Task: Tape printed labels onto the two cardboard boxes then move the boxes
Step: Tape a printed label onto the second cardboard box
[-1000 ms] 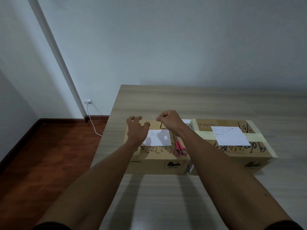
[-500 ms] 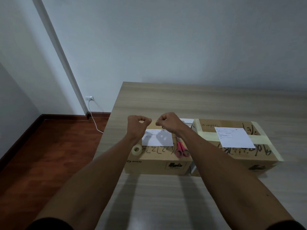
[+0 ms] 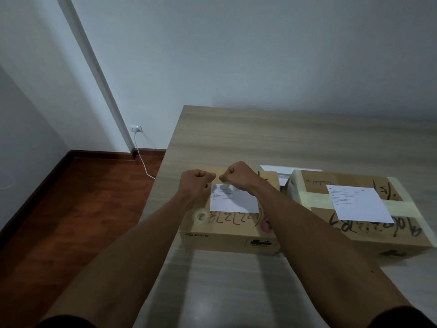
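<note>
Two cardboard boxes stand side by side on the table. A white printed label (image 3: 238, 203) lies on top of the left box (image 3: 227, 240), and another label (image 3: 357, 204) lies on the right box (image 3: 369, 242), across its pale tape bands. My left hand (image 3: 196, 183) and right hand (image 3: 236, 176) hover close together over the far edge of the left label. Both are curled, pinching the ends of a short clear tape strip (image 3: 217, 179) that barely shows. A clear tape roll (image 3: 201, 215) rests on the left box by my left wrist.
Pink scissors (image 3: 266, 224) lie on the left box, mostly hidden under my right forearm. A white flat item (image 3: 283, 171) sits behind the boxes. The wooden table (image 3: 283, 138) stretches to the wall. Left of it are red floor, a wall socket (image 3: 136, 129) and a cable.
My left hand went from spread fingers to a pinch and drew up close to my right hand. Both hands moved slightly toward the far edge of the left label.
</note>
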`<state>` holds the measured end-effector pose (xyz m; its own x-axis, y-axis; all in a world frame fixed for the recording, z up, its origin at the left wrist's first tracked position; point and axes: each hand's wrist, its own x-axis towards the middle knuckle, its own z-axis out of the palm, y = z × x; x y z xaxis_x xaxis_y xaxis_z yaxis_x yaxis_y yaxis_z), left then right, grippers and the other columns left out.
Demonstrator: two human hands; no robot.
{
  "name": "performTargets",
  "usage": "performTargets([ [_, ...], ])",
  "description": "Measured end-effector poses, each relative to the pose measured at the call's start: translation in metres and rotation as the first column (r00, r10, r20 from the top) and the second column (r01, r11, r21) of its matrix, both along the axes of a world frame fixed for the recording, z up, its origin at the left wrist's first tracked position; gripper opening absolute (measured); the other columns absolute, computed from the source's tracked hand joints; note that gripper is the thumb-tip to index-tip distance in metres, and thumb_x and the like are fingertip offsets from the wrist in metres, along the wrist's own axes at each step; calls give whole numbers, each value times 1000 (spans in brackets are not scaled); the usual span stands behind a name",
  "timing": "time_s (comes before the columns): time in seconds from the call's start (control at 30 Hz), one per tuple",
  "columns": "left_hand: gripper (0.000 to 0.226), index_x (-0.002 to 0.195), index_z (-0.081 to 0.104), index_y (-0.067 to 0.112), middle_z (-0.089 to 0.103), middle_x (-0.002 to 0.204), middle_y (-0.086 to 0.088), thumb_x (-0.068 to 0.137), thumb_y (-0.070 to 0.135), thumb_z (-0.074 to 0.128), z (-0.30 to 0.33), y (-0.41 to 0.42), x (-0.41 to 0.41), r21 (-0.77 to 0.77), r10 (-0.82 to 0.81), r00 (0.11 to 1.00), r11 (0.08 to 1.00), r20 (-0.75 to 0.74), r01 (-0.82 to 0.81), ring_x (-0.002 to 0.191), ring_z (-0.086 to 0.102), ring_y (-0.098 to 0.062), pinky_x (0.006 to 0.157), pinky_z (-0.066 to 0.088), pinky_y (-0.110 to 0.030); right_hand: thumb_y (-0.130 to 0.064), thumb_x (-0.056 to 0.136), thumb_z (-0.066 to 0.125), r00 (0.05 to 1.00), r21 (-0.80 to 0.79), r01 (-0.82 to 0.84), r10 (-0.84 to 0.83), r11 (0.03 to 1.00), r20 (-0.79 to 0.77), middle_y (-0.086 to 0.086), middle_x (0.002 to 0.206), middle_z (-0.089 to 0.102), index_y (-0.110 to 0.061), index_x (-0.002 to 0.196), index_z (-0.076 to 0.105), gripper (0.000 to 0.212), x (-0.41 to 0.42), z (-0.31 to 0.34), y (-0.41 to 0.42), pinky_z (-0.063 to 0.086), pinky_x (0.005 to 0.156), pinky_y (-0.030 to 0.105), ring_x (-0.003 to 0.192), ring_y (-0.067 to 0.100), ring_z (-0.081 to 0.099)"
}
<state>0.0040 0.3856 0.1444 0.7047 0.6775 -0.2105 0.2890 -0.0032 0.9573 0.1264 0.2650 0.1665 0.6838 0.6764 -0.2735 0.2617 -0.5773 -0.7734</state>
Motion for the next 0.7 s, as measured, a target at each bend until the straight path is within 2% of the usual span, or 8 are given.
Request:
performTargets([
  [0.1,19,87,79,3,76,85,-8,91,21,76,-8,5,4,-54,22,999,998,-47,-24,75,67,-16,68,56,-28,-11,91,72,999,1,-21,21,1000,25,5,55,24,-12,58,36,48,6,-9,4,41,63,35,45,19,23],
  [0.2,23,80,77,0,74,74,-10,91,19,71,-11,8,10,-105,39,996,993,-76,-47,67,63,-21,59,49,-30,-12,90,72,999,-7,-42,42,999,4,8,59,28,-10,60,40,44,11,-16,8,41,65,35,51,19,28],
  [0.3,29,74,75,0,68,60,-3,87,26,80,-7,8,12,-95,55,995,993,-83,-63,48,55,-9,44,43,-21,-13,91,71,998,6,-66,66,998,-19,12,67,40,-8,66,52,32,16,-21,8,40,64,35,58,20,37],
  [0.43,11,85,77,-2,60,57,-6,87,8,79,-7,8,12,-79,24,997,996,-73,-30,45,49,-9,42,41,-19,-17,88,72,998,33,-63,63,997,-8,9,61,42,-13,57,46,40,21,-30,11,58,76,52,60,38,63],
  [0.47,11,86,77,-2,60,58,-7,88,8,78,-9,8,12,-64,22,996,998,-85,-28,45,48,-9,43,41,-20,-16,88,72,998,33,-61,61,998,-4,7,57,37,-15,55,41,45,20,-32,12,58,81,57,51,29,53],
  [0.53,11,85,77,1,64,62,-9,89,11,78,-11,7,13,-22,21,994,999,-112,-24,48,51,-9,49,44,-22,-12,90,71,998,40,-63,62,997,11,2,53,30,-18,53,35,52,20,-31,13,53,70,54,46,17,29],
  [0.6,8,85,79,7,73,72,-10,88,14,78,-15,8,14,-13,40,991,999,-128,-42,59,60,-14,58,52,-27,-10,90,71,997,29,-69,69,997,17,0,53,29,-19,53,35,51,18,-30,15,39,61,38,47,15,25],
  [0.7,5,83,81,13,78,79,-6,87,17,80,-20,11,15,-21,67,984,997,-162,-71,77,74,-24,74,64,-38,-11,87,71,996,-11,-79,80,997,41,3,54,26,-19,53,34,50,18,-31,20,30,61,32,49,16,22],
])
